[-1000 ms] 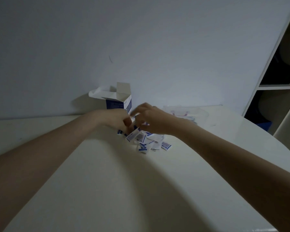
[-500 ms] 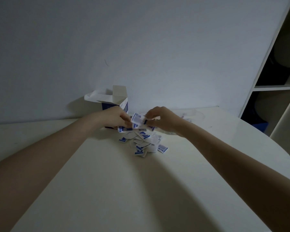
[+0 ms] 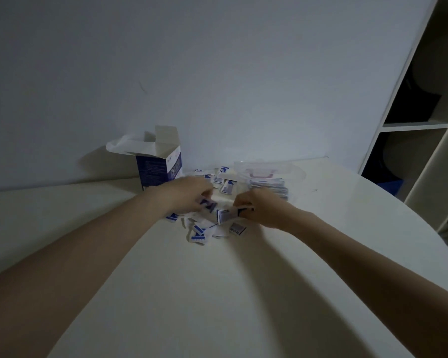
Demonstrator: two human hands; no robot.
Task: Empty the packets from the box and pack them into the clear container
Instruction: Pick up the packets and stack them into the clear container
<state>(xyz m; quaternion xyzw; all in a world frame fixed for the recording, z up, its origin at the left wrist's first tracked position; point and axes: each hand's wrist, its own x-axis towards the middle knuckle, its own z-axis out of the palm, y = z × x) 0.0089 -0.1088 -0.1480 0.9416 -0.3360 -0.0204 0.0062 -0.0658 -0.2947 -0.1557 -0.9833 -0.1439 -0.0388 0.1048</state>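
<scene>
Hands [image 3: 259,210] now apart over table [image 3: 166,293]

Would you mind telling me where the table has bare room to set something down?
The near table between the forearms is bare, as is the stretch left of the box and right of the container. It is crowded from box to container, where loose packets lie around both hands.

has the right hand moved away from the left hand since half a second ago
Yes. The right hand has drawn apart from the left hand, toward the clear container, gripping a few packets.
</scene>
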